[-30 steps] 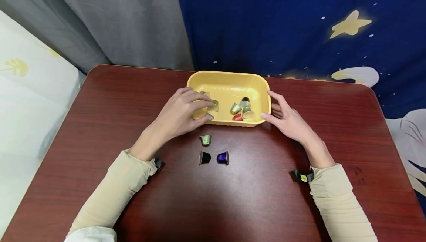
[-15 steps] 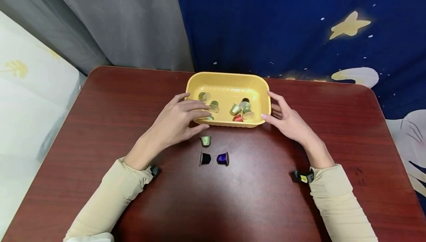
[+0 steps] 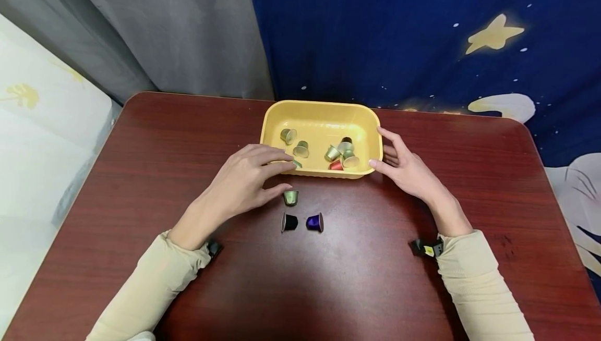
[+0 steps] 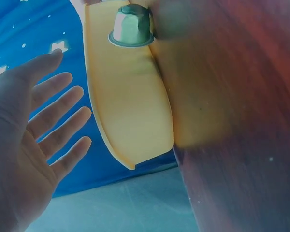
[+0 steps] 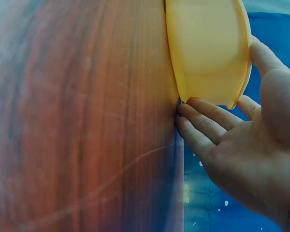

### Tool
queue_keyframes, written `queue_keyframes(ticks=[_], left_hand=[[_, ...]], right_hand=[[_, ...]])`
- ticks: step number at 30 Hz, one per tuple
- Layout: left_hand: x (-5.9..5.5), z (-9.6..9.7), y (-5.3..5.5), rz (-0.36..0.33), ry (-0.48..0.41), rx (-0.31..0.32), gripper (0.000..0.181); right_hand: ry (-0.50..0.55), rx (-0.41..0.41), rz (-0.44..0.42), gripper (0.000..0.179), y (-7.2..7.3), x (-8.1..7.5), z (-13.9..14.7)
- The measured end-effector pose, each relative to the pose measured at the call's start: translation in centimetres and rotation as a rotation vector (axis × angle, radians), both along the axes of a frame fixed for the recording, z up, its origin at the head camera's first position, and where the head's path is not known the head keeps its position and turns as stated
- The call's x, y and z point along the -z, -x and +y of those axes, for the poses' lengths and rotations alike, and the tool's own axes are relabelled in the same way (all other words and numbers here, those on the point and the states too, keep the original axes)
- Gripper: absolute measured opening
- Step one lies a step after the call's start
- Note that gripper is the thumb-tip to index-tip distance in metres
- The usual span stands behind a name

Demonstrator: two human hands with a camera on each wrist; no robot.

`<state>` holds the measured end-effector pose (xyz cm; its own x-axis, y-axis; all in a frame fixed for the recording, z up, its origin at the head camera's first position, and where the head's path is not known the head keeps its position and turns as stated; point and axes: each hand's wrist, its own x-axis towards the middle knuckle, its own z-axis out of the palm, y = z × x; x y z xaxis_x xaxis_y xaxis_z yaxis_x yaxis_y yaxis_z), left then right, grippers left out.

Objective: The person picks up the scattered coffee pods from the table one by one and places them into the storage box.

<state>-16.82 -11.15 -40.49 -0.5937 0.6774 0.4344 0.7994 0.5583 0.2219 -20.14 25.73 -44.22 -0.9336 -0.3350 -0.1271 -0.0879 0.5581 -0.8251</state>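
Note:
My left hand [image 3: 246,179] hovers over the front left part of a yellow plastic basin [image 3: 319,107], fingers spread and holding nothing. Its thumb tip is right beside a green coffee capsule [image 3: 290,198] standing on the table; the left wrist view shows this capsule [image 4: 133,25] in front of the basin, apart from the palm. My right hand [image 3: 406,171] rests against the basin's right end, thumb at the front corner of the rim and fairly straight fingers [image 5: 203,121] along the end wall. A black capsule [image 3: 289,222] and a purple capsule [image 3: 315,222] lie on their sides nearer me.
Inside the basin lie several green capsules, among them one at the left [image 3: 288,136], plus a red capsule [image 3: 336,165] and a dark-bottomed capsule [image 3: 346,141]. The basin stands near the far edge of the brown table [image 3: 366,278], before a blue curtain [image 3: 375,28].
My left hand has drawn back from inside the basin toward the near left, uncovering green capsules there, and its thumb has come to the green capsule on the table. The right hand stays.

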Motion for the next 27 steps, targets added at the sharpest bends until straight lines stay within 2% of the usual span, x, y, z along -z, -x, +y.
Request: queue_keyframes(ticks=[5,11,27], left_hand=[[0.0,-0.1,-0.6,0.01,0.022,0.018,0.039],[0.0,-0.3,-1.3,0.039,0.046,0.006,0.039],[0.7,-0.7,-2.5,0.01,0.064,0.028,0.033]], right_hand=[[-0.003,0.001,-0.003,0.077,0.0,-0.1,0.0],[-0.001,-0.001,-0.004,0.076,0.0,-0.1,0.0],[-0.003,-0.013,-0.002,0.077,0.0,-0.2,0.0]])
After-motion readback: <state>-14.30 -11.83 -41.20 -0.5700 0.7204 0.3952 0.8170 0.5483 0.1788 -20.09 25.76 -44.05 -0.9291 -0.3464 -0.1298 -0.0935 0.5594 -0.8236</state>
